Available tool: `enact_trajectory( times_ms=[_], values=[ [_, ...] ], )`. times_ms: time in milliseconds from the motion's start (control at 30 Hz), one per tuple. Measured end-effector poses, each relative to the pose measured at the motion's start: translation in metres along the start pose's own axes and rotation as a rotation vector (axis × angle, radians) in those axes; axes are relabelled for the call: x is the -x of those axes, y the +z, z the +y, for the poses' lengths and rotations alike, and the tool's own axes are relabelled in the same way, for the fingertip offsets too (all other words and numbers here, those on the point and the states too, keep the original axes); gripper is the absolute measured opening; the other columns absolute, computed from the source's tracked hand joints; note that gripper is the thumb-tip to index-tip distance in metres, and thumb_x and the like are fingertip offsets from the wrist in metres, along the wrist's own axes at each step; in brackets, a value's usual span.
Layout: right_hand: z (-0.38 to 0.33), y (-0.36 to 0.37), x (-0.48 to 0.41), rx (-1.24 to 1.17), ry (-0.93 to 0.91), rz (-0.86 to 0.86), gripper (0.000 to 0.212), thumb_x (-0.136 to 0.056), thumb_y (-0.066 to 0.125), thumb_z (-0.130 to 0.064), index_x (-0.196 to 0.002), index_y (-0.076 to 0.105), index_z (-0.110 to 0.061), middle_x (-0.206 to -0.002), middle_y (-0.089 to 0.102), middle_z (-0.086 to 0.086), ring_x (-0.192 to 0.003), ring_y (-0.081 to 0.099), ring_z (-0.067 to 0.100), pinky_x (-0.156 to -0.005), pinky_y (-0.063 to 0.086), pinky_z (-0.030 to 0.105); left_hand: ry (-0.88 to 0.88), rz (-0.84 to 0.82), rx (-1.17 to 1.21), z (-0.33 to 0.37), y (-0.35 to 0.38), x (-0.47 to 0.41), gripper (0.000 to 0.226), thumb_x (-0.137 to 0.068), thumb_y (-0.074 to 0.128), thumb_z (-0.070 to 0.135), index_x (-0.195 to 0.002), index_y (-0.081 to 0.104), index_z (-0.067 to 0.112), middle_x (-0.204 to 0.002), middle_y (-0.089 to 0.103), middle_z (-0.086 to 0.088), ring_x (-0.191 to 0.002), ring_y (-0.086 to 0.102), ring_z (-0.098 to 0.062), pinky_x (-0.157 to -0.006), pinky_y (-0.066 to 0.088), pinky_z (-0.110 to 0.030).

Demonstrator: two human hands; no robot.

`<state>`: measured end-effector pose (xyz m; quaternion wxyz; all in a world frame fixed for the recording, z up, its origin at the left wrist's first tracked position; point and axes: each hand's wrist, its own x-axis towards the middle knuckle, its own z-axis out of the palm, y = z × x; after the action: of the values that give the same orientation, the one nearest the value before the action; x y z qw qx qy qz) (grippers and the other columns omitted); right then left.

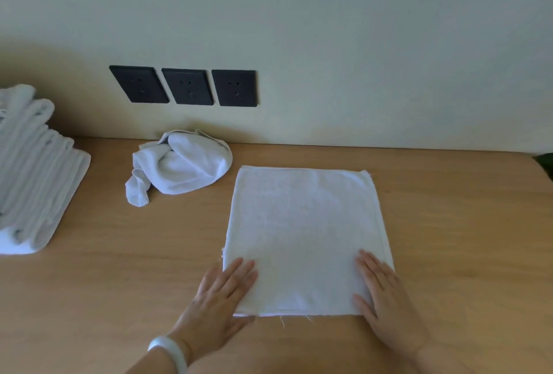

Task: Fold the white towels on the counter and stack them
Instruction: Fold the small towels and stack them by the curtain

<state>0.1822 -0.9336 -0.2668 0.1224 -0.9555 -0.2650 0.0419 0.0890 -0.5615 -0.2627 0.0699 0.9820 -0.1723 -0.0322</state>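
Observation:
A white towel (305, 230) lies spread flat on the wooden counter (134, 254), roughly square, with loose threads at its near edge. My left hand (223, 299) rests flat on its near left corner, fingers straight. My right hand (386, 299) lies flat on its near right corner, fingers straight too. A crumpled white towel (182, 164) sits behind and to the left, near the wall. At the far left stands a stack of folded white towels (33, 176).
Three black wall sockets (185, 86) sit on the wall above the crumpled towel. A dark object (546, 162) shows at the counter's far right edge. I wear a white bangle (170, 349) on my left wrist.

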Motion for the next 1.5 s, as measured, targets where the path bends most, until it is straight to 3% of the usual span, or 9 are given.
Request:
enact_trajectory(
  times_ms=[100,267,433,633,767,900,1100,1300,1500],
  values=[
    [-0.002,-0.001,0.02,0.049,-0.131,-0.004,0.053,-0.086,0.048,-0.032,-0.135,0.055,-0.012,-0.145,0.048,0.001,-0.127,0.048,0.018,-0.105,0.032,0.031,0.015,-0.008,-0.004,0.006,-0.006,0.008,0.051,-0.087,0.057,0.051,-0.129,0.059,0.022,-0.13,0.057,0.005,-0.114,0.055,-0.022,-0.097,0.034,-0.035],
    [0.001,-0.01,0.015,0.126,-0.099,0.038,0.037,-0.074,0.038,-0.007,-0.102,0.058,-0.018,-0.112,0.054,-0.001,-0.087,0.054,0.018,-0.073,0.049,0.03,0.008,-0.04,-0.009,0.009,-0.028,-0.013,0.043,-0.057,0.078,0.021,-0.093,0.054,0.029,-0.094,0.056,0.011,-0.081,0.055,-0.013,-0.069,0.045,-0.025],
    [0.003,-0.053,-0.014,-0.102,0.16,-0.524,0.028,-0.067,0.042,-0.006,-0.068,0.04,-0.034,-0.081,0.042,-0.016,-0.077,0.047,0.008,-0.065,0.035,0.023,-0.101,-0.464,0.238,0.002,-0.077,-0.032,0.011,-0.09,0.058,0.031,-0.097,0.056,0.024,-0.099,0.059,0.005,-0.096,0.056,-0.02,-0.075,0.04,-0.028],
    [-0.005,-0.116,-0.049,-0.314,0.15,-1.043,0.028,-0.07,0.044,-0.005,-0.078,0.051,-0.031,-0.074,0.047,-0.017,-0.067,0.041,0.002,-0.059,0.029,0.02,-0.226,-0.795,0.465,-0.018,-0.12,-0.053,0.018,-0.085,0.062,0.034,-0.074,0.048,0.031,-0.068,0.043,0.015,-0.07,0.04,-0.007,-0.062,0.032,-0.024],
    [0.013,-0.116,-0.077,-0.779,0.407,-0.728,0.035,-0.067,0.061,-0.018,-0.102,0.067,-0.02,-0.096,0.067,-0.01,-0.083,0.06,0.001,-0.072,0.044,0.016,-0.546,-0.511,0.911,-0.043,-0.115,-0.072,0.011,-0.089,0.067,0.025,-0.079,0.062,0.024,-0.072,0.051,0.012,-0.069,0.051,-0.006,-0.067,0.046,-0.019],
    [0.022,-0.091,-0.087,-1.021,0.69,-0.242,0.019,-0.084,0.074,-0.019,-0.102,0.069,-0.016,-0.095,0.069,0.002,-0.083,0.063,0.016,-0.07,0.044,0.029,-0.87,-0.221,1.085,-0.056,-0.076,-0.078,0.019,-0.088,0.073,0.023,-0.09,0.061,0.008,-0.082,0.066,-0.009,-0.078,0.068,-0.028,-0.075,0.059,-0.042],
    [0.023,-0.077,-0.088,-0.857,0.702,-0.158,0.011,-0.094,0.061,-0.007,-0.086,0.068,-0.008,-0.072,0.067,0.004,-0.056,0.057,0.006,-0.05,0.04,0.017,-0.912,-0.053,0.865,-0.047,-0.056,-0.075,0.021,-0.09,0.067,0.019,-0.071,0.059,0.023,-0.061,0.053,0.002,-0.059,0.048,-0.015,-0.06,0.04,-0.03],
    [0.035,-0.092,-0.108,-0.948,0.709,-0.143,0.016,-0.09,0.067,-0.013,-0.075,0.068,-0.01,-0.065,0.062,0.004,-0.063,0.056,0.016,-0.061,0.037,0.031,-1.012,0.061,1.092,-0.053,-0.069,-0.073,0.02,-0.091,0.063,0.01,-0.073,0.066,0.014,-0.063,0.065,-0.01,-0.057,0.057,-0.022,-0.06,0.048,-0.035],
    [0.028,-0.053,-0.14,-0.771,0.829,0.029,0.016,-0.092,0.061,-0.012,-0.077,0.063,-0.008,-0.066,0.057,0.005,-0.064,0.052,0.021,-0.059,0.036,0.033,-1.147,0.109,0.845,-0.052,-0.064,-0.097,0.022,-0.091,0.063,0.019,-0.069,0.062,0.02,-0.062,0.061,-0.001,-0.066,0.056,-0.026,-0.057,0.041,-0.033]
  ],
)
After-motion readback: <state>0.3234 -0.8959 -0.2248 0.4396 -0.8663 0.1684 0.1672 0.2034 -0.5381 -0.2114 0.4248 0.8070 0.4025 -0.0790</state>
